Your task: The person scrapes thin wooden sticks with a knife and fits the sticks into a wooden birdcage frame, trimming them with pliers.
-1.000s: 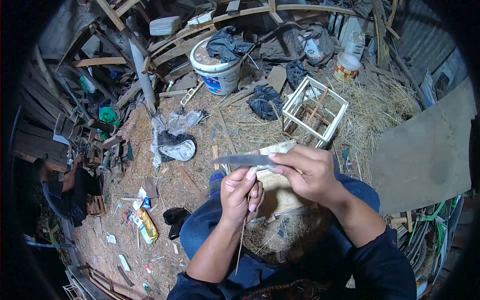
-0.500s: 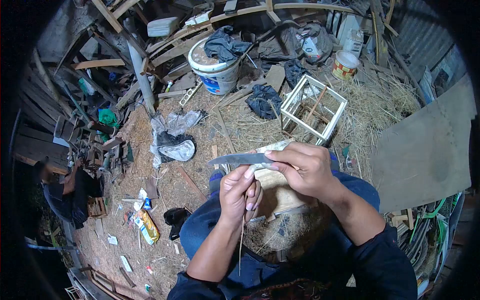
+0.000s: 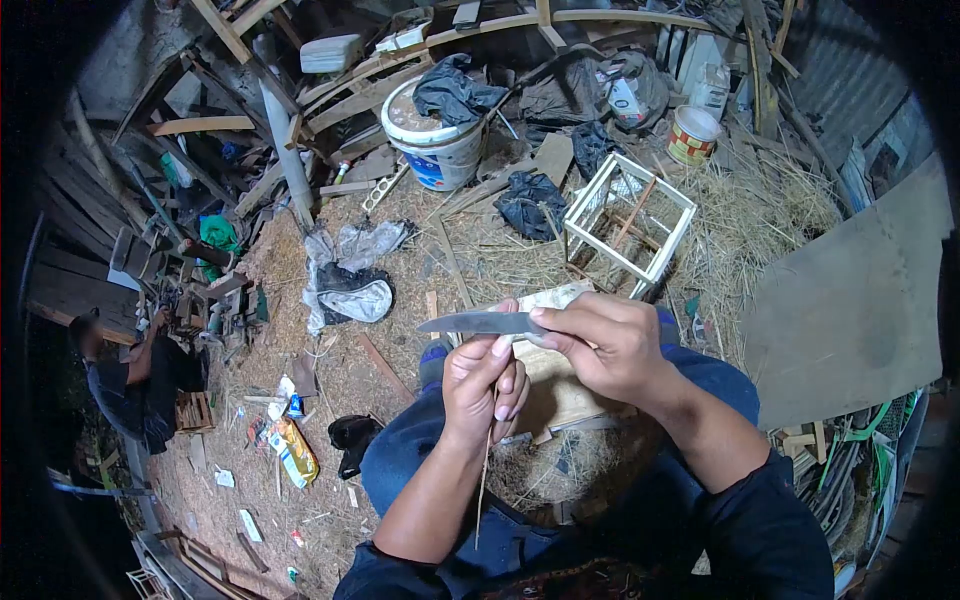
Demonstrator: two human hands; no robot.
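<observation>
My right hand (image 3: 612, 345) is closed on a knife (image 3: 475, 322), its grey blade pointing left and its handle hidden in my fingers. Just below the blade, my left hand (image 3: 480, 388) pinches a thin, pale stick (image 3: 484, 480) that hangs down toward my lap. The left fingertips lie up against the blade; whether its edge touches the stick I cannot tell. Under both hands, a light wooden board (image 3: 562, 388) lies between my knees.
A white wooden frame with mesh (image 3: 685, 232) stands ahead on straw. Behind it are a large white bucket (image 3: 440, 160) and a smaller tub (image 3: 692, 135). A flat panel (image 3: 850, 300) leans at right. Another person (image 3: 135, 385) sits at far left. Shavings and scraps litter the floor.
Little differs. The knife has shifted very slightly against my left fingers, and its blade face shows at a slightly different tilt. Both hands keep their grips.
</observation>
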